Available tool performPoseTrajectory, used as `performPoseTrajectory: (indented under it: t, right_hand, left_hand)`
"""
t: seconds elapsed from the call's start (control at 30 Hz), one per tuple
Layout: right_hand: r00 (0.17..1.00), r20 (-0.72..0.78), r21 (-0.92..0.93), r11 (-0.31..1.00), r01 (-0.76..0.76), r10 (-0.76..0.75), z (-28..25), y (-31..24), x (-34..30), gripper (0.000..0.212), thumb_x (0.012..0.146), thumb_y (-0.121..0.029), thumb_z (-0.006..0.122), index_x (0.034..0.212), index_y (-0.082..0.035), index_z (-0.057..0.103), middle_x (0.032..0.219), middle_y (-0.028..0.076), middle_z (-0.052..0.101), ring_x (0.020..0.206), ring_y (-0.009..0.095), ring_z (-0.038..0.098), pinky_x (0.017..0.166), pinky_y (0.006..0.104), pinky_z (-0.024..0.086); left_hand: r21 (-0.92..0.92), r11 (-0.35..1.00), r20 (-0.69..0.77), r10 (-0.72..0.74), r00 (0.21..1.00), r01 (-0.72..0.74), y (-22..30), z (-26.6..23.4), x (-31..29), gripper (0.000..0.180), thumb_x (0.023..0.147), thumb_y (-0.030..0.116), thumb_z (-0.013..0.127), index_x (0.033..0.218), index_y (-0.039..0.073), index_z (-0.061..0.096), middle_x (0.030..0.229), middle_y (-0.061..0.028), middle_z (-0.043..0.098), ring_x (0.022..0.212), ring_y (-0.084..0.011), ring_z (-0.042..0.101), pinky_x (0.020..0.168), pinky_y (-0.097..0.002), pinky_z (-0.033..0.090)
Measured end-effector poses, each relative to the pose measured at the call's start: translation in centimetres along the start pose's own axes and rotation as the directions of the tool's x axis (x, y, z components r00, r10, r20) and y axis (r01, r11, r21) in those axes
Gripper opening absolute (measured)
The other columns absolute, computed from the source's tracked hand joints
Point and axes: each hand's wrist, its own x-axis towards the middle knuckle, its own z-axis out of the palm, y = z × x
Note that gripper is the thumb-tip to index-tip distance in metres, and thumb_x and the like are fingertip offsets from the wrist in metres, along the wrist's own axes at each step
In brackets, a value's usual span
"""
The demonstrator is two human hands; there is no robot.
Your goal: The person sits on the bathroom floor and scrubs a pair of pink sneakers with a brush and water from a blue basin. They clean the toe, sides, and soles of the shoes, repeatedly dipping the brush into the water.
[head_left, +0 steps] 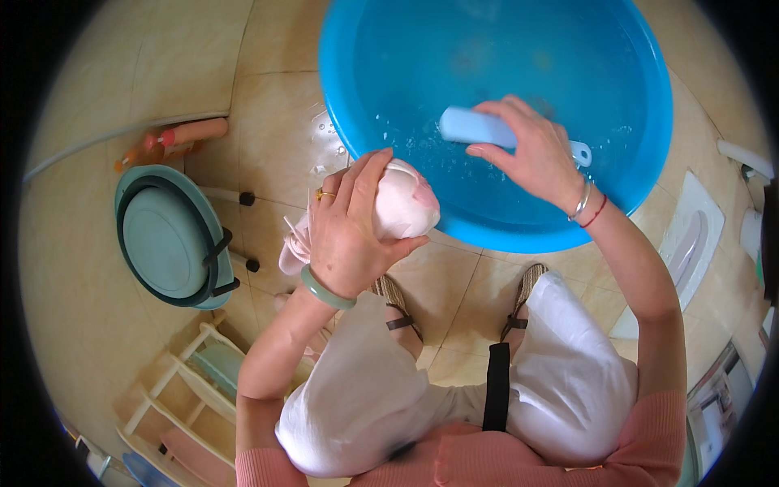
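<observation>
A pale pink lace-up shoe (406,203) is in my left hand (341,227), which wraps over it from above, just off the near left rim of a big blue basin (345,89). Its rounded end points right, and its laces hang out on the left of my wrist. Over the water in the basin, my right hand (537,150) grips a light blue brush (475,128) by its handle. The brush's bristles do not show, and its front end is blurred. A gap separates the brush from the shoe. Small bubbles float on the cloudy water.
Grey-green basins (166,243) hang stacked at the left, with pink and orange bottles (195,132) behind them. A cream rack (191,402) stands at the lower left. On the right lies a white fixture (702,215) on the tiled floor (458,284). My sandalled feet are close to the basin.
</observation>
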Motion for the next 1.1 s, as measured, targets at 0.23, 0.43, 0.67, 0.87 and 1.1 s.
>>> performPoseTrajectory:
  t: [0.23,0.43,0.67,0.87,1.1]
  right_hand:
    - [0.883,0.273,0.334,0.824,-0.458,0.381,0.9,0.4,0.8,0.038,0.082,-0.030,0.082,0.104,-0.003,0.069,0.083,0.009,0.069,0.081,0.020,0.069,0.067,0.0353,0.053]
    - [0.808,0.542,0.747,0.307,-0.589,0.232,-1.2,-4.7,0.3,0.027,0.087,-0.028,0.080,0.098,-0.005,0.072,0.089,-0.002,0.066,0.078,0.003,0.052,0.065,0.0225,0.040]
    - [0.876,0.455,0.809,0.337,-0.482,0.161,-0.3,-5.2,0.4,0.026,0.089,-0.025,0.079,0.099,-0.003,0.069,0.095,0.000,0.067,0.086,0.009,0.058,0.076,0.0279,0.048]
    - [0.940,0.210,0.810,0.491,-0.321,0.268,2.7,-6.6,0.2,0.030,0.090,-0.025,0.077,0.098,0.002,0.067,0.087,0.005,0.068,0.080,0.011,0.062,0.072,0.0306,0.051]
    - [0.850,0.474,0.806,0.275,-0.523,0.229,0.5,-6.3,1.6,0.030,0.091,-0.026,0.078,0.098,0.001,0.067,0.081,0.004,0.067,0.076,0.009,0.061,0.070,0.0279,0.051]
  left_hand:
    - [0.091,0.996,0.031,-0.005,1.000,0.002,1.0,-0.2,0.8,0.109,0.050,0.023,0.098,0.145,0.009,0.047,0.132,-0.0136,0.062,0.116,-0.0374,0.058,0.097,-0.0477,0.045]
    - [0.160,0.987,0.045,-0.017,0.999,0.009,1.4,-0.1,1.0,0.107,0.051,0.024,0.097,0.144,0.008,0.047,0.130,-0.0151,0.064,0.114,-0.0370,0.060,0.095,-0.0473,0.046]
    - [0.177,0.984,0.051,-0.018,0.999,0.009,1.8,-0.2,1.3,0.106,0.052,0.026,0.096,0.145,0.008,0.047,0.127,-0.0151,0.065,0.112,-0.0361,0.061,0.092,-0.0474,0.047]
    - [0.204,0.979,0.003,-0.028,1.000,0.026,1.6,0.4,1.1,0.106,0.053,0.028,0.096,0.144,0.005,0.047,0.125,-0.0159,0.065,0.107,-0.0369,0.062,0.089,-0.0459,0.049]
    - [0.140,0.989,0.025,-0.052,0.998,0.048,1.0,0.2,1.0,0.101,0.056,0.029,0.094,0.143,0.008,0.048,0.129,-0.0133,0.062,0.109,-0.0356,0.060,0.090,-0.0478,0.046]
